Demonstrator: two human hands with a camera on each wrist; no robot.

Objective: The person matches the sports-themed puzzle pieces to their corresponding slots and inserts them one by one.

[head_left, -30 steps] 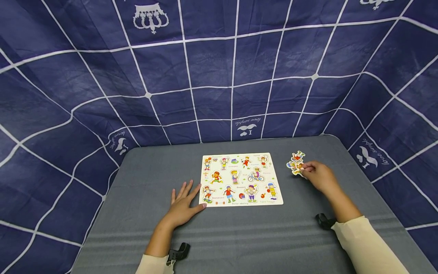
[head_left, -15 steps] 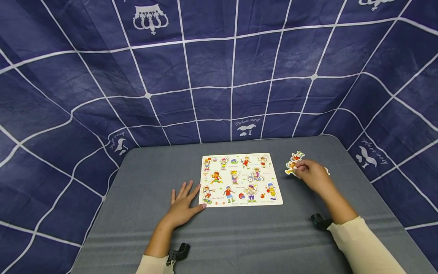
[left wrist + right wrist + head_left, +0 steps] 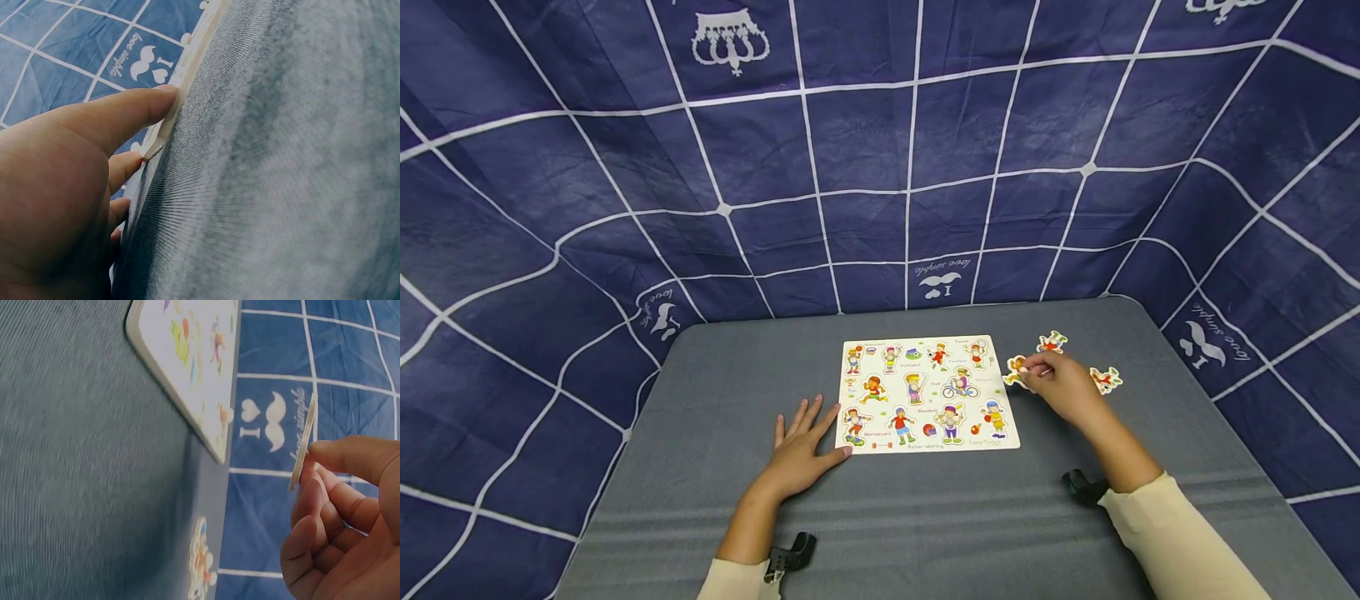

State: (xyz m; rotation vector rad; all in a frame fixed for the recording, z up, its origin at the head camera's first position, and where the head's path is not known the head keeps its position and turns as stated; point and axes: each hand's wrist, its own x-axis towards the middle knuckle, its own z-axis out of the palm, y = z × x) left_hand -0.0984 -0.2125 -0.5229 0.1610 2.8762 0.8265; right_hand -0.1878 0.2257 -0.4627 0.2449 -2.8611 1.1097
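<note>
A white puzzle board [image 3: 880, 414] with printed sports figures lies on the table. My left hand [image 3: 797, 454] rests beside its lower left corner, fingers spread and thumb on the corner. In the left wrist view, the thumb [image 3: 134, 109] touches the board's edge. My right hand [image 3: 1071, 392] pinches a figure-shaped puzzle piece [image 3: 1015, 371] between thumb and fingers, just right of the board. The right wrist view shows this piece edge-on [image 3: 303, 447], held off the table; its picture is hidden there. Two loose puzzle pieces lie farther right, one behind the hand [image 3: 1052, 342], one beside it [image 3: 1105, 380].
The grey cloth-covered table [image 3: 940, 517] extends around the board. A blue curtain [image 3: 865, 150] with white lines stands behind and at both sides. Black straps with cameras sit on both wrists, the left one [image 3: 792, 556] and the right one [image 3: 1084, 487].
My right hand has lifted a piece from the loose group and moved left toward the board with it. The piece at the right has come into view. My left hand has stayed still.
</note>
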